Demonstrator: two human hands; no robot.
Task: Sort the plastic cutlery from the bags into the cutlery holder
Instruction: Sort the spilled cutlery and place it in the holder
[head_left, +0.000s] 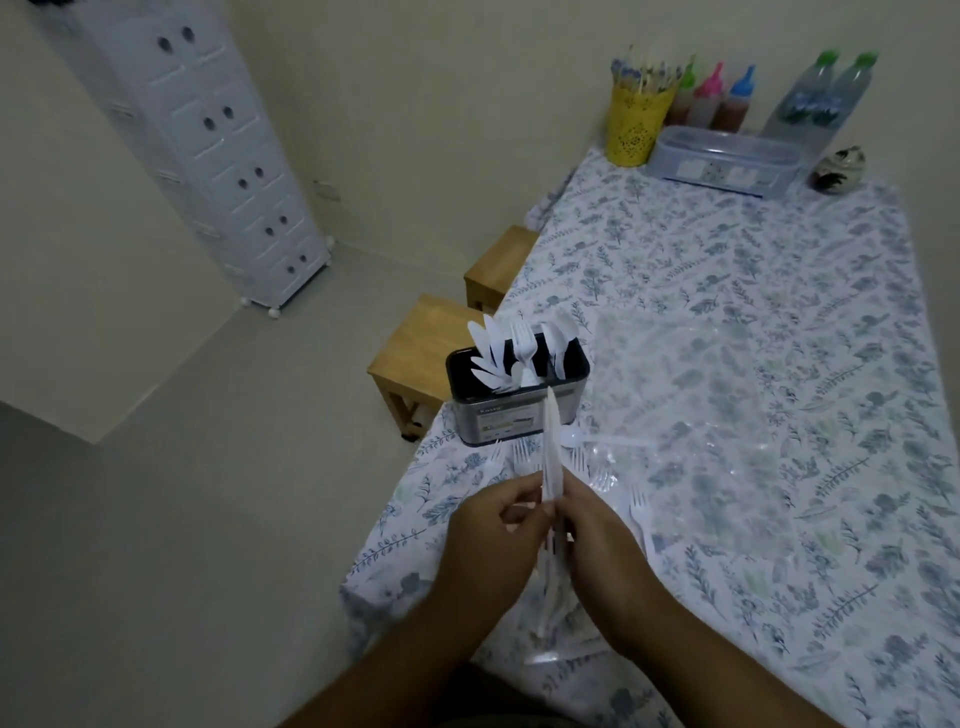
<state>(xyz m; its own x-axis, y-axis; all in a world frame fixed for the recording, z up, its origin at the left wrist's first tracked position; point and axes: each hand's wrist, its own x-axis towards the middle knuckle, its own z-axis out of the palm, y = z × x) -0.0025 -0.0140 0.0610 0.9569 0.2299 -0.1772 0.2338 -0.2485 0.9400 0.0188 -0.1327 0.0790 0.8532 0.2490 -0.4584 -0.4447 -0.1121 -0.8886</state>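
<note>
We pinch a bundle of white cutlery (551, 457) between our left hand (488, 540) and right hand (597, 540), just before the holder (514, 410) on the table (753, 364).

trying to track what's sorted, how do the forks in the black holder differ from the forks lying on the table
The forks in the cutlery holder stand upright with tines up; the forks on the table lie flat on the floral cloth. The holder's forks sit grouped between knives and spoons; the table's forks are scattered loose near the hands. Both sets are white plastic.
</note>
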